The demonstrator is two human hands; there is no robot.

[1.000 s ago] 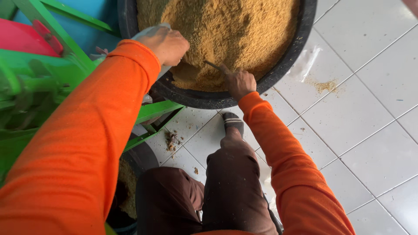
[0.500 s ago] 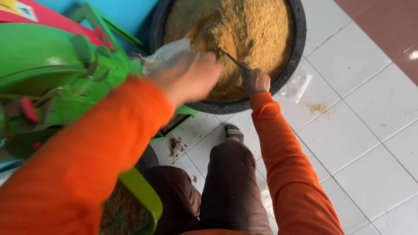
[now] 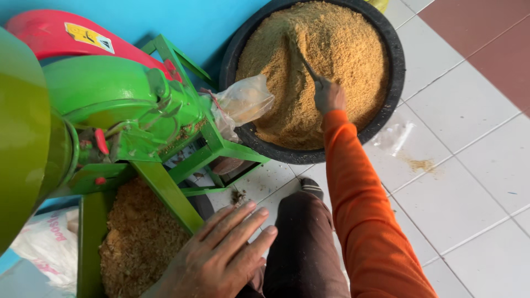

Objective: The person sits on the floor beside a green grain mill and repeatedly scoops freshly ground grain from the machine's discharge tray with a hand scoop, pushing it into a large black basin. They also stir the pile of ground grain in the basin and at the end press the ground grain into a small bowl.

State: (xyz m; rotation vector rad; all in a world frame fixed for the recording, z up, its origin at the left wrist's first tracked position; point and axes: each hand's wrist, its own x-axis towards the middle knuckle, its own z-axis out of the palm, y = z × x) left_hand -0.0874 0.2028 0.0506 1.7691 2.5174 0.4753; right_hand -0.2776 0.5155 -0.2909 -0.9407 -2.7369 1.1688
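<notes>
Two hands, one near and one far

The left hand (image 3: 221,256) lay low and close, palm down, back of the hand up. Its fingers (image 3: 243,223) were spread a little and pointed up and to the right, and it held nothing. The right arm (image 3: 361,204), in a long orange sleeve, stretched straight out and away from the body. At its end the right hand (image 3: 329,95) was curled into a closed fist, with its grip tight around a thin stick. A knee in dark brown trousers sat between the two arms.
</notes>
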